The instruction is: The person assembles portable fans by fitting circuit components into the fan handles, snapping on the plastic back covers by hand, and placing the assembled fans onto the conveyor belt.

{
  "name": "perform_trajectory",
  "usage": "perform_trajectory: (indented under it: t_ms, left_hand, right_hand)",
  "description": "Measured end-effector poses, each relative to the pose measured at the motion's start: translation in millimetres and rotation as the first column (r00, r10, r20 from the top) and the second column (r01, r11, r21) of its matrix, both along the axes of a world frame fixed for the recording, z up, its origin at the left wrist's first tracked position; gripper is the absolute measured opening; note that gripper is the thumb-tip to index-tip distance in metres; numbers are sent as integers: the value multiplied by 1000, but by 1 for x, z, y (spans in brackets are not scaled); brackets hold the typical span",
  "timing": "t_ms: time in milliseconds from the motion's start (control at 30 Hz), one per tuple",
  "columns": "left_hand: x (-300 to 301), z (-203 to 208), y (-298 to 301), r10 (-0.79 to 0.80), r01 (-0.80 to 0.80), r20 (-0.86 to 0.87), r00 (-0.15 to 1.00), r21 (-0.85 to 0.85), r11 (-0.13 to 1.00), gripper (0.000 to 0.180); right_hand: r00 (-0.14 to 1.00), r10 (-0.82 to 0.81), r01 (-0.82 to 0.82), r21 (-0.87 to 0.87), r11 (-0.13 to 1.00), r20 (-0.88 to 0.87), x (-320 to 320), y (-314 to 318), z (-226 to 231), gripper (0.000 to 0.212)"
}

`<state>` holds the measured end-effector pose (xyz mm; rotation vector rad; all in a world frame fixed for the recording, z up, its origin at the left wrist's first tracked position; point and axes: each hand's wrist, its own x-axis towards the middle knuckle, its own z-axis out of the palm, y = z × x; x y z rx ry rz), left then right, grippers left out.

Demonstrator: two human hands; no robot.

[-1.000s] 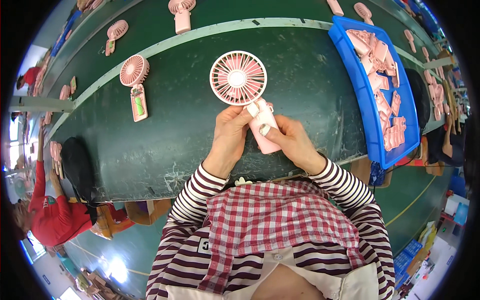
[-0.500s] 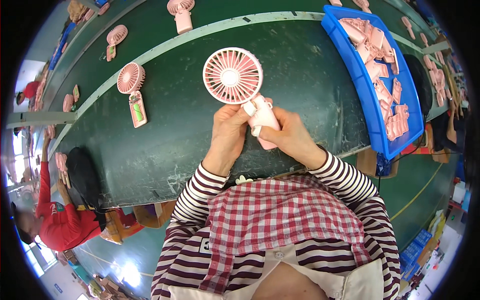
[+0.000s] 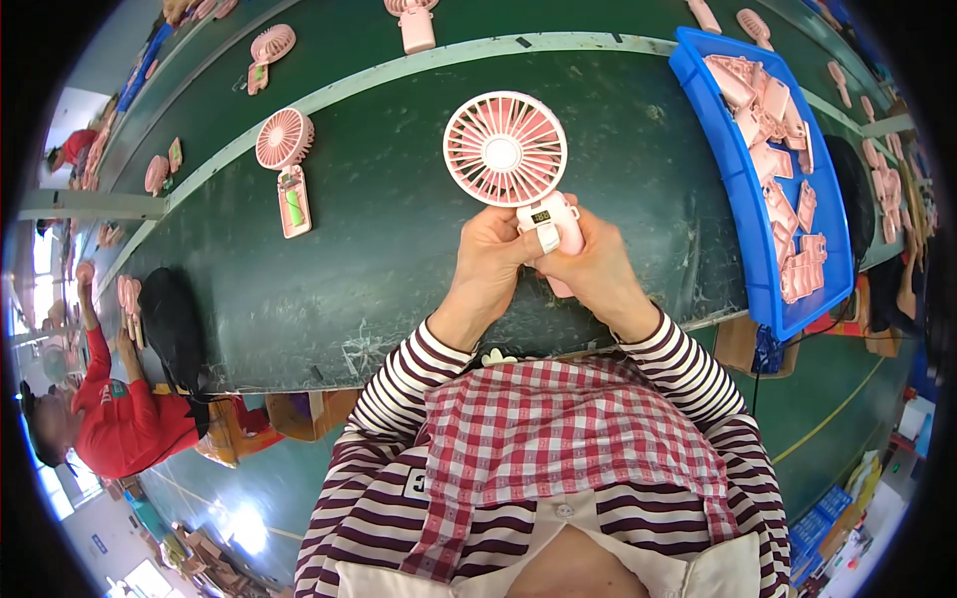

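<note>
A pink handheld fan point(image 3: 504, 149) is held upright over the green table, its round grille pointing away from me. A small dark display shows near the top of its handle. My left hand point(image 3: 490, 257) grips the handle from the left, with its white-covered thumb across the front. From the right, my right hand point(image 3: 596, 261) closes round the same handle, its thumb pressed to the front. The fingers behind the handle are hidden.
On the right stands a blue tray point(image 3: 733, 189) with several pink casing parts point(image 3: 788, 130). Left of my hands lies an opened fan point(image 3: 292, 199) with a green part inside. More fans lie beyond the pale rail point(image 3: 449, 58). A person in red point(image 3: 130, 429) sits at far left.
Both thumbs have shifted on the handle, and the dark display now shows. The whole scene has moved slightly rightward in view.
</note>
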<state>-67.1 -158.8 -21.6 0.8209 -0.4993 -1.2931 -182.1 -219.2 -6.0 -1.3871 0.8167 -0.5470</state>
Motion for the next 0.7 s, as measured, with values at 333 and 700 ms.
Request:
perform_trajectory:
  t_ms: [333,700]
  left_hand:
    - [7,-7,-25,-23,16,89,996,76,997,39]
    - [28,-45,-50,141,-262,705,695,65,963,21]
  right_hand:
    - [998,-4,-4,112,994,64,5,-24,-14,22]
    - [983,-146,130,-139,982,-114,48,-148,-16,32]
